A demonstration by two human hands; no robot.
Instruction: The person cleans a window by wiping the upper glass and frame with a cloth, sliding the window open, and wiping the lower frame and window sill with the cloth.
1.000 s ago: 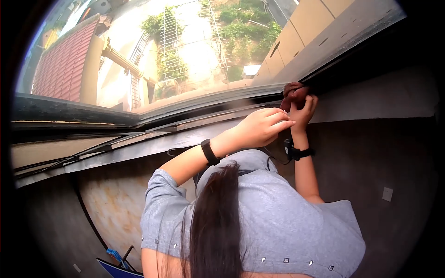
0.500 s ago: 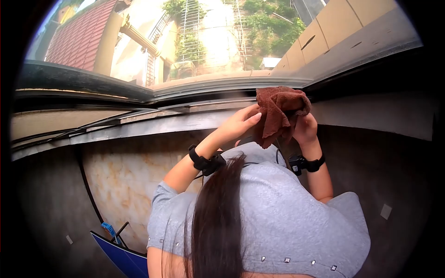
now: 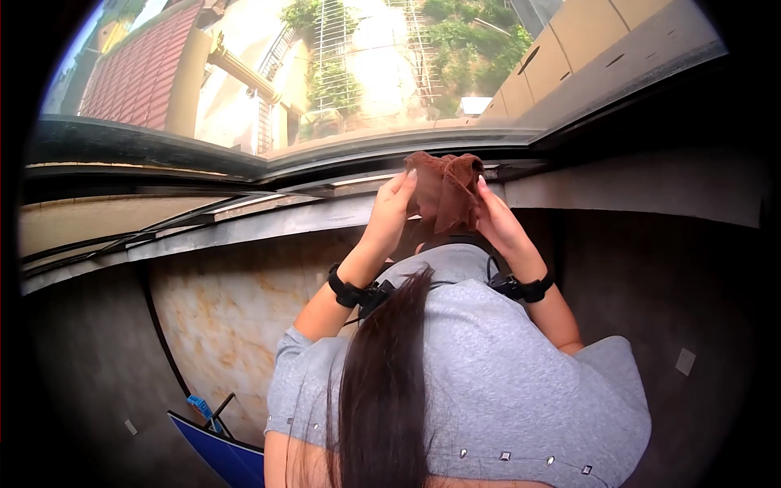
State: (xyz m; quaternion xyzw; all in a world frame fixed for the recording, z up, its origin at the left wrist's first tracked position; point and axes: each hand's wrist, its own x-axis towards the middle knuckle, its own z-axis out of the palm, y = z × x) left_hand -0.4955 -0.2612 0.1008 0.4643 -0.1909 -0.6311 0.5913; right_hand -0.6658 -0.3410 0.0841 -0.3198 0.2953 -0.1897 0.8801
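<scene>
A brown cloth (image 3: pixel 446 193), crumpled and partly folded, hangs between my two hands just in front of the window frame. Its left edge is pinched by my left hand (image 3: pixel 394 205), thumb against the fabric. On the other side my right hand (image 3: pixel 500 218) grips the cloth's right edge, with the thumb pointing up. Some of the fingers are hidden behind the cloth. Both wrists wear black straps with small black devices.
Beyond my hands runs the window frame (image 3: pixel 325 167) with its tracks, above a pale sill (image 3: pixel 268 221). Outside are plants, a walkway and a red tiled roof (image 3: pixel 138 73). A blue panel (image 3: pixel 215 451) stands low at the left, by a marbled wall (image 3: pixel 220 325).
The cloth has moved left and is now held between both hands at its sides. My right hand has shifted left; my left hand has drawn slightly left.
</scene>
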